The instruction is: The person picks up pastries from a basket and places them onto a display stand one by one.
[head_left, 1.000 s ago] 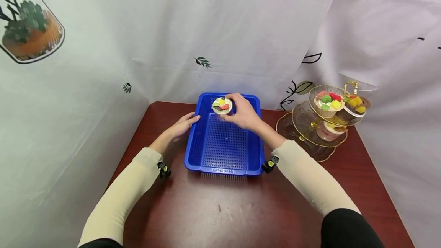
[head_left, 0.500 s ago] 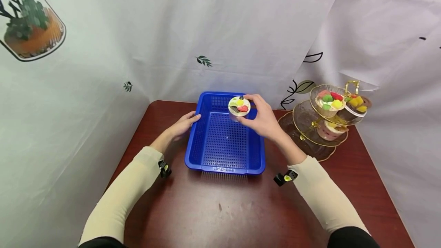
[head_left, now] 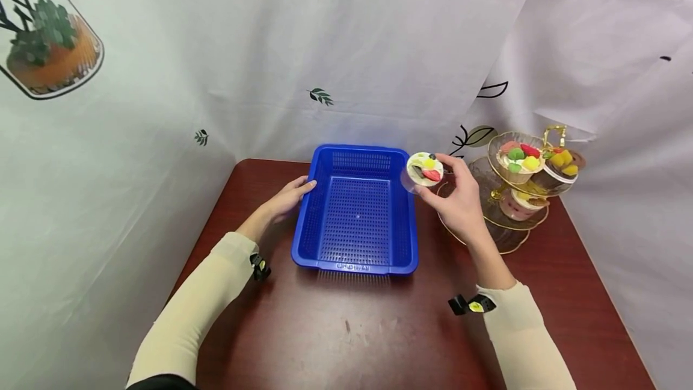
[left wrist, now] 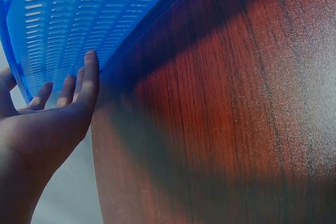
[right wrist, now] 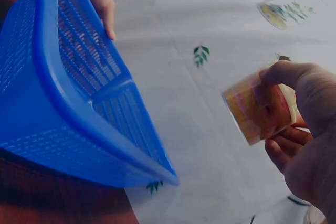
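My right hand (head_left: 460, 200) holds a small clear dessert cup (head_left: 424, 171) between thumb and fingers, just off the right rim of the blue basket (head_left: 354, 271). Cream, a red strawberry-like piece and yellow and dark pieces top the cup. In the right wrist view the cup (right wrist: 260, 106) shows yellow and pink layers through its side. At the basket's left side, my left hand (head_left: 287, 198) grips the rim, thumb over the edge. From the left wrist view, the left hand's fingers (left wrist: 90, 74) lie along the outside of the perforated wall. Nothing lies inside the basket.
A tiered clear stand (head_left: 500, 221) with gold edges stands at the right of the brown table (head_left: 346, 342). Its top tier bears dessert cups (head_left: 518, 164), and another cup (head_left: 518, 204) sits a tier lower. A patterned white cloth hangs behind.
The right hand has carried the dessert cup rightward, from over the basket to beyond its right rim beside the stand. The left hand and basket have stayed put.
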Action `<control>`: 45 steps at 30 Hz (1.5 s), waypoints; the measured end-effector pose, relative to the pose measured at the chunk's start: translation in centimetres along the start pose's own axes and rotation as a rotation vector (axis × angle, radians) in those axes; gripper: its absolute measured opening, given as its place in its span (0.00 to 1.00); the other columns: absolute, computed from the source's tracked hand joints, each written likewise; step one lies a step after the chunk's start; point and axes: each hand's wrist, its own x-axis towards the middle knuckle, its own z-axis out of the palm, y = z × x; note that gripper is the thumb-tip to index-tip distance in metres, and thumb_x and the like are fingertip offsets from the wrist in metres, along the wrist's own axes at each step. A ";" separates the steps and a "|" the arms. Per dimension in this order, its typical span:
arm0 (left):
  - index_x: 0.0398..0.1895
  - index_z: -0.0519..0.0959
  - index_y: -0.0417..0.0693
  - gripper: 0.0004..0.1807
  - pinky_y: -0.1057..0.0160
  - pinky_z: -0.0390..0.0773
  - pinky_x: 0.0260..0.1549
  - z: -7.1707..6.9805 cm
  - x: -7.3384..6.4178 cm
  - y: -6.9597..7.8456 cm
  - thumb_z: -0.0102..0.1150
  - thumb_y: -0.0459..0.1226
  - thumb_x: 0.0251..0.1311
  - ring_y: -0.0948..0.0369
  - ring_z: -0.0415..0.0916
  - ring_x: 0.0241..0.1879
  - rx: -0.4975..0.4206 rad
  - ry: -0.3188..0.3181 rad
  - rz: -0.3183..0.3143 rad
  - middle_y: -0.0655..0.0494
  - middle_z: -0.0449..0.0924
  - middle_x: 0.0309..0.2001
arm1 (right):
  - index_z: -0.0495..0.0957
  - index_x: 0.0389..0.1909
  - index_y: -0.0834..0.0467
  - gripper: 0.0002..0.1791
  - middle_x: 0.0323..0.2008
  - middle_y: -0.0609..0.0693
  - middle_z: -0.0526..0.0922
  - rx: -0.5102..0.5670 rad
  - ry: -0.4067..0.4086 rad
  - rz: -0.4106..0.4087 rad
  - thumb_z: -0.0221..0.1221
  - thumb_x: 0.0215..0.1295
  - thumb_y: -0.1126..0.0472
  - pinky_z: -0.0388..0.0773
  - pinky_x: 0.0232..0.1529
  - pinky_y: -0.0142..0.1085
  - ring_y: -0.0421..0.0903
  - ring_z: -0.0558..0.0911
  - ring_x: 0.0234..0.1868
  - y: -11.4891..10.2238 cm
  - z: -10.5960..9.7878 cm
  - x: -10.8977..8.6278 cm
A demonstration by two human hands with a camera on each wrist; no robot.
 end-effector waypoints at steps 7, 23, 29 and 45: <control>0.71 0.60 0.49 0.30 0.49 0.81 0.47 -0.1 0.1 -0.3 0.48 0.52 0.74 0.43 0.76 0.56 -0.004 0.000 0.004 0.36 0.71 0.62 | 0.70 0.62 0.68 0.36 0.54 0.61 0.76 -0.006 0.097 0.096 0.73 0.50 0.72 0.73 0.52 0.26 0.46 0.77 0.51 -1.9 -1.9 -1.7; 0.71 0.60 0.49 0.30 0.48 0.81 0.47 -0.2 0.3 -0.1 0.49 0.52 0.73 0.44 0.77 0.54 -0.002 -0.016 0.011 0.36 0.72 0.61 | 0.71 0.61 0.69 0.35 0.53 0.60 0.76 -0.056 0.279 0.253 0.72 0.50 0.71 0.72 0.52 0.26 0.34 0.75 0.48 -0.4 -5.0 -5.3; 0.71 0.60 0.49 0.29 0.50 0.81 0.46 -0.3 0.4 -0.2 0.48 0.52 0.74 0.44 0.77 0.55 -0.007 -0.019 0.006 0.36 0.72 0.61 | 0.72 0.61 0.67 0.36 0.56 0.58 0.76 -0.115 0.299 0.298 0.74 0.49 0.70 0.73 0.57 0.31 0.35 0.75 0.51 1.7 -5.7 -5.5; 0.72 0.59 0.49 0.29 0.50 0.81 0.47 -0.3 0.3 0.0 0.48 0.51 0.74 0.42 0.74 0.59 -0.022 -0.020 -0.007 0.37 0.71 0.63 | 0.74 0.60 0.65 0.33 0.53 0.55 0.77 -0.096 0.467 0.341 0.73 0.52 0.66 0.75 0.53 0.30 0.39 0.76 0.49 1.7 -5.1 -5.7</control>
